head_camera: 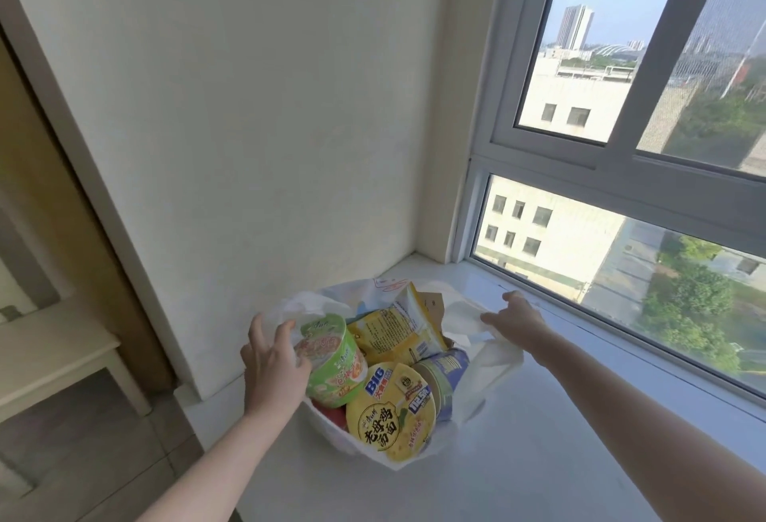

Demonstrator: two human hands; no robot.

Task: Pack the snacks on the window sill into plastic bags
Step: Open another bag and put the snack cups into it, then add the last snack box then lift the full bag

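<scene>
A white plastic bag [485, 380] sits on the white window sill [559, 438], full of snacks. Inside lie a green noodle cup [331, 360], a yellow noodle bowl [391, 413], a blue-purple cup [445, 376] and a yellow snack packet [393, 333]. My left hand [271, 364] curls round the bag's left edge beside the green cup. My right hand [518, 320] pinches the bag's right handle at the far side.
A white wall [269, 127] rises behind the bag on the left. The window [621, 210] runs along the sill's right side. A pale table [54, 355] stands at the lower left, beyond a wooden door frame [62, 189].
</scene>
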